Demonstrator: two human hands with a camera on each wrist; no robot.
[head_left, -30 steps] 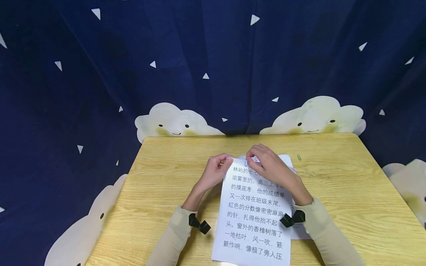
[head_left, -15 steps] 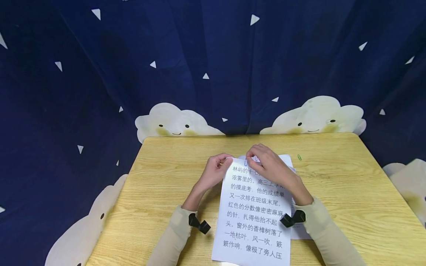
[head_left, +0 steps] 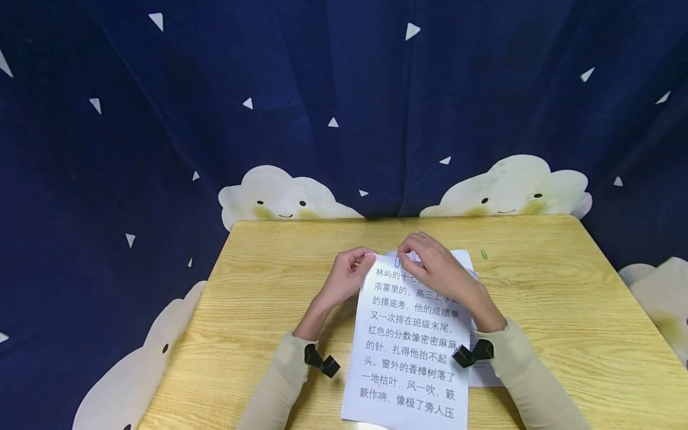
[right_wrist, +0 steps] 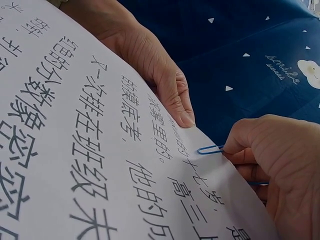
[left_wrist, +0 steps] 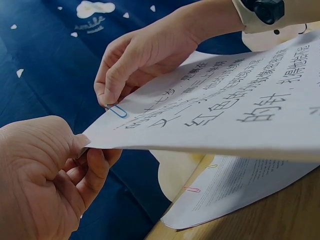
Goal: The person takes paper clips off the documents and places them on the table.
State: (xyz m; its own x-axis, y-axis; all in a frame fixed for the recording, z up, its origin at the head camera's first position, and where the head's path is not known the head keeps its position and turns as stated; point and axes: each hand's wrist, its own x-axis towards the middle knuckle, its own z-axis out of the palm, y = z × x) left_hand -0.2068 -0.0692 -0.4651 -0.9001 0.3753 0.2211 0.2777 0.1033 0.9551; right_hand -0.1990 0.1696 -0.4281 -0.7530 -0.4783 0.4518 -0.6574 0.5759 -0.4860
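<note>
Hidden at the clip: the outer end of the blue paper clip [right_wrist: 211, 152] is covered by the right hand [head_left: 438, 266]; a second bit of blue is seen among its fingers in the right wrist view, and whether it belongs to the same clip cannot be told.
Covered print: the right ends of the top lines on the printed sheet [head_left: 411, 331] are blocked by the right hand in the head view.
Cut off: the sheet's lower right corner is lost below the head view's edge.
Sheet count: whether one sheet or several are held cannot be made out.
Left hand [head_left: 346, 276]: its fingers are bent, and the sheet's upper left corner is pinched against them by the thumb.
Right hand: its thumb and index finger are closed together, and the clip's end is pinched between them.
Blue clip: one loop is laid over the printed face at the top edge, between the two hands and apart from the left fingers.
Sheet: its top end is held raised, stretched between the hands, with the printed side up.
Below: a second paper [left_wrist: 187, 212], bearing a pink clip [left_wrist: 193, 189], is seen lying on the wooden table [head_left: 269, 298].
Green clip [head_left: 484, 254]: it is seen lying on the table, beyond the right hand.
</note>
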